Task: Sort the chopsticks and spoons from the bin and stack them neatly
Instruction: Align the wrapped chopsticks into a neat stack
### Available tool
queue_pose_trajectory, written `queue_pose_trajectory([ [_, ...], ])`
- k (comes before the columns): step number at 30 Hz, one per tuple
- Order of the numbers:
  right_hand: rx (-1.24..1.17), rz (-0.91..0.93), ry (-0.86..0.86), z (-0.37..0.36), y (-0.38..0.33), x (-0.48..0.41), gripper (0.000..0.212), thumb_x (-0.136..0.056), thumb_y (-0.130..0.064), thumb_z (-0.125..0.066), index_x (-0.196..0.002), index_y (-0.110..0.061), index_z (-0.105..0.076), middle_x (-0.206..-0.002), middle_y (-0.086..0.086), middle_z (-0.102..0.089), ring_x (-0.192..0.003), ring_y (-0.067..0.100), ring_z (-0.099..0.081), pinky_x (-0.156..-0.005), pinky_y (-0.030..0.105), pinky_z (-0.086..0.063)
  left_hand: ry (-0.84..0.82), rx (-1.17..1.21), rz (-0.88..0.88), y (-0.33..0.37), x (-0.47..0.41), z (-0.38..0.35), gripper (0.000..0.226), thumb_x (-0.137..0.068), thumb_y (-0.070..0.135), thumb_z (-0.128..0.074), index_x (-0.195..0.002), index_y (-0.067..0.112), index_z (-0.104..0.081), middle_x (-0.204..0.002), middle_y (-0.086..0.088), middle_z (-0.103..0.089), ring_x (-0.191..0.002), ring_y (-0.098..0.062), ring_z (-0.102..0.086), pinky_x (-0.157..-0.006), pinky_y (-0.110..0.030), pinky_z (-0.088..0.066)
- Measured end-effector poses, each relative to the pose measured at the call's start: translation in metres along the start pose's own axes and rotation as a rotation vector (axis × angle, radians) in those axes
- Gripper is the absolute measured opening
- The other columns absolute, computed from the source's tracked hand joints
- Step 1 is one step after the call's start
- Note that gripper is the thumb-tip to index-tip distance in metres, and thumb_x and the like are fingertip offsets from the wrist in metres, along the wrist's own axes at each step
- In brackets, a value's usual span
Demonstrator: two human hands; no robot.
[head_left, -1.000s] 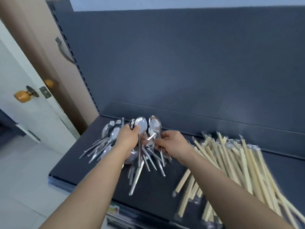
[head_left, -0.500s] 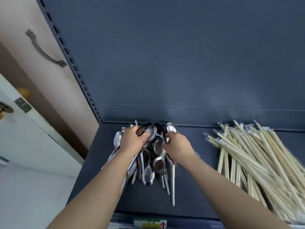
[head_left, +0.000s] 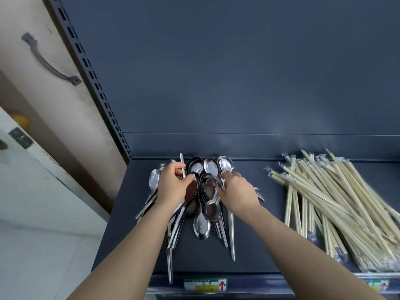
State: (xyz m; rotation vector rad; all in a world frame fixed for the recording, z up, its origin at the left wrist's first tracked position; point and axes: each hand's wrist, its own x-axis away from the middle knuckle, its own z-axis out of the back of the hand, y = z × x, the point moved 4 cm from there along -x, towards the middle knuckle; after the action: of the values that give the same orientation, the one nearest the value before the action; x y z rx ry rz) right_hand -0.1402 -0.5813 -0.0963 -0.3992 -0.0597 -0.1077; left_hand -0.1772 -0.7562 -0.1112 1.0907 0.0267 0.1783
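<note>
Shelf (head_left: 259, 245) front edge carries a green/white/yellow label (head_left: 205, 284) w/ a red up-arrow; its small characters are too blurred to read. A 2nd label (head_left: 377, 285) sits at far right, partly cut off and unreadable.

Spoons (head_left: 202, 224) lie heaped mid-shelf, bowls overlapping, several handles hidden under both wrists. The left hand (head_left: 173, 187) has its fingers curled round a thin handle & a bowl. The right hand (head_left: 237, 192) has its fingers bent tight onto spoons at the top of the pile, tips partly buried.

Wrapped chopsticks (head_left: 337, 202) are fanned out on the right, apart from the spoons, running out of frame.
</note>
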Motion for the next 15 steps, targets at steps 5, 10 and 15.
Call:
queue_pose_trajectory([
  [5,0.039,0.075,0.068,0.011,0.001,0.005,0.028,-0.094,-0.029,-0.048,-0.114,-0.012,-0.057,-0.109,0.005,-0.057,-0.104,0.026,-0.053,-0.072,0.029,-0.039,0.078,-0.091,-0.080,0.016,0.002,0.005,0.022,-0.087,0.027,-0.067,-0.107,0.019,-0.064,-0.101,0.003,-0.063,-0.084,-0.014,-0.060,-0.068,-0.019,-0.040],
  [10,0.085,0.109,0.164,0.048,0.022,0.019,0.032,-0.095,-0.029,-0.048,-0.121,-0.014,-0.058,-0.118,0.004,-0.059,-0.110,0.027,-0.053,-0.086,0.033,-0.042,0.043,-0.169,-0.281,0.057,0.012,-0.009,0.019,-0.089,0.024,-0.063,-0.108,0.020,-0.064,-0.102,0.003,-0.060,-0.092,-0.015,-0.057,-0.083,-0.028,-0.044],
  [15,0.079,0.046,0.258,0.103,0.093,0.042,0.038,-0.092,-0.029,-0.055,-0.125,-0.011,-0.058,-0.123,0.007,-0.061,-0.113,0.029,-0.056,-0.092,0.033,-0.042,-0.146,-0.158,-0.352,0.097,0.052,-0.073,0.018,-0.089,0.027,-0.063,-0.105,0.021,-0.064,-0.098,0.005,-0.062,-0.089,-0.013,-0.057,-0.080,-0.026,-0.042],
])
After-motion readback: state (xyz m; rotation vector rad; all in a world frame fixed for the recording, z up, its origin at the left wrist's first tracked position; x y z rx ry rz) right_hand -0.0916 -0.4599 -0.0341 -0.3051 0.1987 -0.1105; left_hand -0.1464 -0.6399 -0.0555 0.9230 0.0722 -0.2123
